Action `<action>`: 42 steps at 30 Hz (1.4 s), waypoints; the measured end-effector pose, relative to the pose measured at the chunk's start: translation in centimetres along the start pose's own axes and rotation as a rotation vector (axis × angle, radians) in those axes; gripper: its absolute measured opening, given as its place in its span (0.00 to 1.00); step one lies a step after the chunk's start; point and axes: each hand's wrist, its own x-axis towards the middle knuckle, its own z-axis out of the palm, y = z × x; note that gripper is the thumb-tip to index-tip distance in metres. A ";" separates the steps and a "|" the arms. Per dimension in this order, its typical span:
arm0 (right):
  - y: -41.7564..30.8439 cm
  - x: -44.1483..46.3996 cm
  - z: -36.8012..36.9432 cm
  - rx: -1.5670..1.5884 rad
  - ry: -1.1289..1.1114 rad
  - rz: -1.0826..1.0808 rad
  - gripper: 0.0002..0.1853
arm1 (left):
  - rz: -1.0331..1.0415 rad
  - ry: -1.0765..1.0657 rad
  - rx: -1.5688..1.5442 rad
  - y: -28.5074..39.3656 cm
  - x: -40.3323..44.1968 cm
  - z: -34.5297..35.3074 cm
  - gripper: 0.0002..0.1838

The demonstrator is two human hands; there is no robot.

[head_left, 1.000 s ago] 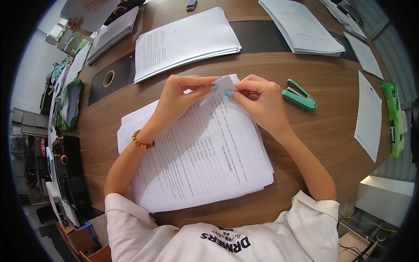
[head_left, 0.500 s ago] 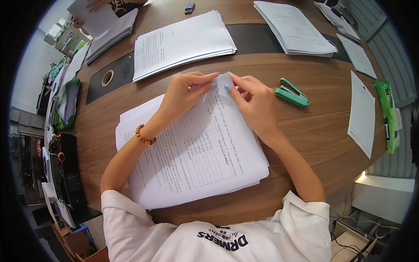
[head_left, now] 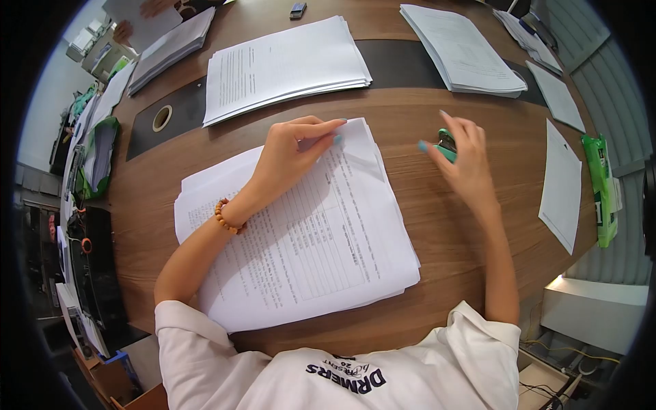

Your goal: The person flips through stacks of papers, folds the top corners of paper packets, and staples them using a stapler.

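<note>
A stack of printed sheets with a table on the top page lies at an angle in front of me. My left hand pinches the top edge of the sheets between thumb and fingers, its forearm resting across the pages. To the right of the stack, my right hand is over a green stapler, thumb and fingers apart on either side of it. The hand covers much of the stapler, and I see no firm grip on it.
Two more paper stacks, one at centre back and one at back right, lie beyond. A single sheet and a green packet are at the right. Another person's hands handle paper at the far left.
My right hand has let go of the sheets' top edge and moved right to the stapler. My left hand still pinches the sheets.
</note>
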 end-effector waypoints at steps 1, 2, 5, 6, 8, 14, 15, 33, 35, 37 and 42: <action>1.4 -0.8 -0.7 -0.080 -0.066 0.008 0.23 | -0.001 0.008 -0.011 0.0 0.0 0.0 0.15; 2.4 -1.3 -1.1 -0.162 -0.131 0.014 0.22 | 0.016 0.014 -0.023 0.0 0.0 0.1 0.16; 3.5 -1.6 -1.4 -0.063 -0.174 -0.019 0.19 | 0.038 0.022 -0.031 -0.2 -0.1 0.1 0.16; 3.6 -1.5 -1.5 -0.071 -0.181 -0.021 0.19 | 0.048 0.021 -0.016 -0.2 -0.1 0.0 0.15; 3.4 -0.6 -1.4 0.253 -0.149 0.116 0.19 | 0.015 0.012 -0.046 0.3 -0.1 -0.2 0.15; -2.2 3.7 -3.0 0.476 -0.481 -0.187 0.20 | 0.044 0.033 -0.105 -0.2 -0.2 0.0 0.14; -2.9 4.4 -3.0 0.475 -0.478 -0.189 0.20 | 0.029 0.037 -0.112 -0.1 -0.2 0.0 0.13; -5.4 7.6 -3.3 0.249 -0.714 -0.300 0.22 | -0.125 -0.069 -0.246 -0.6 0.6 -0.6 0.15; -5.0 7.7 -2.8 0.315 -0.703 -0.244 0.21 | -0.148 -0.077 -0.235 -0.6 0.7 -0.6 0.14; -4.7 7.9 -2.4 0.318 -0.702 -0.240 0.22 | -0.175 -0.082 -0.225 -0.7 0.8 -0.7 0.14; -5.0 8.4 -2.0 0.312 -0.726 -0.245 0.23 | -0.138 -0.093 -0.215 -0.7 0.8 -0.9 0.15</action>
